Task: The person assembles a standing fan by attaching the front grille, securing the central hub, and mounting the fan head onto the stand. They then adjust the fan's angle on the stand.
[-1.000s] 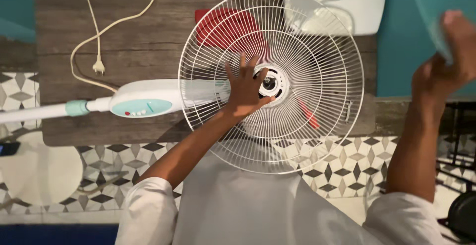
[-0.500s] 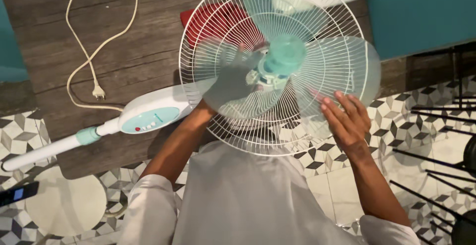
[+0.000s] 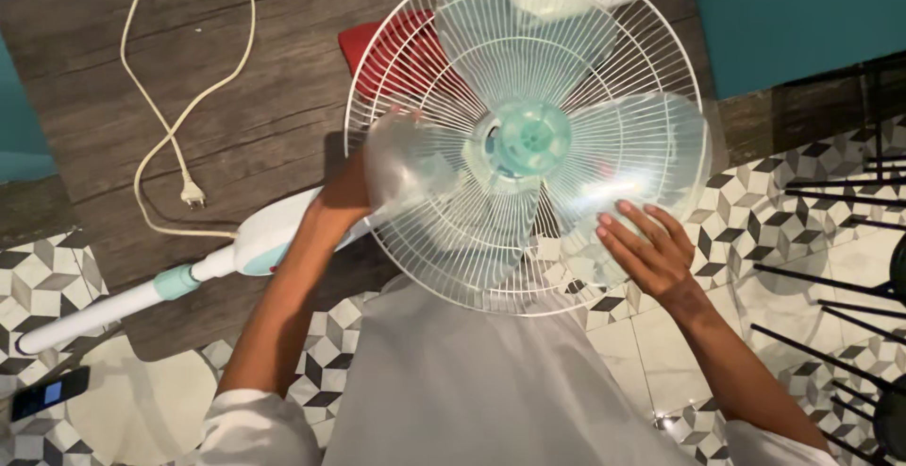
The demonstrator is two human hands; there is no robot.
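A white stand fan lies on a dark wooden tabletop [image 3: 236,98], its round wire grille [image 3: 415,23] facing up. A translucent teal fan blade [image 3: 528,141] sits on the hub in the middle of the grille. My left hand [image 3: 342,194] is at the grille's left rim and closes over it, with the fingers partly hidden behind a blade lobe. My right hand [image 3: 646,249] lies flat, fingers apart, on the lower right blade lobe near the rim.
The fan's white and teal pole [image 3: 104,307] runs to the lower left. A cream power cord with plug [image 3: 192,192] loops on the table's left. A red object [image 3: 377,46] lies under the grille. A phone [image 3: 47,392] lies on the tiled floor, and black metal rods [image 3: 830,202] stand on the right.
My right hand brought the blade from the upper right down onto the hub. My left hand moved from the hub out to the grille's left rim. The camera shifted slightly.
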